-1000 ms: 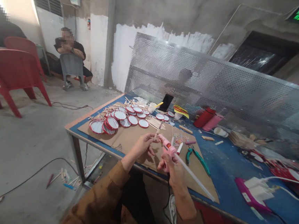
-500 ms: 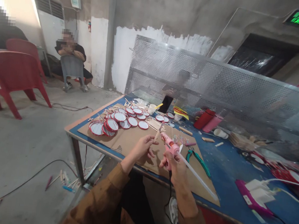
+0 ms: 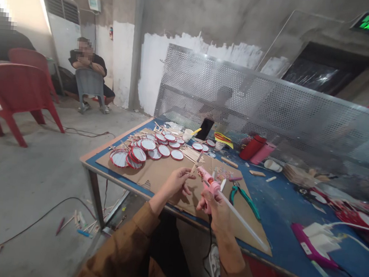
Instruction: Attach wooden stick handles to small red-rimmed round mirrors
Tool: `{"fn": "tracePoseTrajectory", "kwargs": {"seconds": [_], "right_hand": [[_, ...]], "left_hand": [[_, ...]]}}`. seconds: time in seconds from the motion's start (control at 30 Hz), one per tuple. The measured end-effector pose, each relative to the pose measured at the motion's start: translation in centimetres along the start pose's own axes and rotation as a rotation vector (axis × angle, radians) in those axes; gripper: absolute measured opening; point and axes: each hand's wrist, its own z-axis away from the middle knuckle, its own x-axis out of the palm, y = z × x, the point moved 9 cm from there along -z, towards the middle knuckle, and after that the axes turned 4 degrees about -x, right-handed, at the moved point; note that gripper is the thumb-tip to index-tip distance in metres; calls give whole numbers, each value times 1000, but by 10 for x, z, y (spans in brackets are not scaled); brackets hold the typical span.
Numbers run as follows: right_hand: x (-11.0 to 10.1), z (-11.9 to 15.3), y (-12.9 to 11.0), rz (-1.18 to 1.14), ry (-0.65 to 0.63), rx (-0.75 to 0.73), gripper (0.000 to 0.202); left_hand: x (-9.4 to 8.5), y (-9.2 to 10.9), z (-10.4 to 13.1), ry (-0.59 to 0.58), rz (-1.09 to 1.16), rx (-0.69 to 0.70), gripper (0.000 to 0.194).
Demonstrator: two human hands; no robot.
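Note:
In my right hand (image 3: 214, 203) is a pink hot glue gun (image 3: 212, 185), gripped by its handle, with a long whitish glue stick (image 3: 245, 221) poking out of its back end. My left hand (image 3: 178, 183) pinches a thin wooden stick (image 3: 196, 163) that points up and away from me. The glue gun's nozzle is close to the stick; whether they touch I cannot tell. Beneath both hands lies a sheet of brown cardboard (image 3: 155, 177). Several round, red-rimmed white discs (image 3: 148, 144) are heaped at its far left, beside a pile of loose wooden sticks (image 3: 191, 153).
Teal-handled pliers (image 3: 246, 201) lie right of the glue gun. Farther right are a purple power strip (image 3: 312, 246) with white plugs and red and pink bottles (image 3: 252, 147). A phone (image 3: 204, 128) leans near the perforated metal screen (image 3: 255, 97). A person (image 3: 87, 63) sits beyond the table.
The glue gun's nozzle has shifted very slightly down along the wooden stick. My left hand keeps almost the same place.

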Motion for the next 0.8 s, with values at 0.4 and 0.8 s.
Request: {"fn": "tracePoseTrajectory", "kwargs": {"seconds": [0.4, 0.8], "right_hand": [[6, 10, 24, -75, -61, 116, 39], [12, 18, 27, -4, -148, 128, 43]], "left_hand": [[1, 5, 2, 11, -12, 25, 31], [-2, 6, 4, 61, 1, 22, 29]]}}
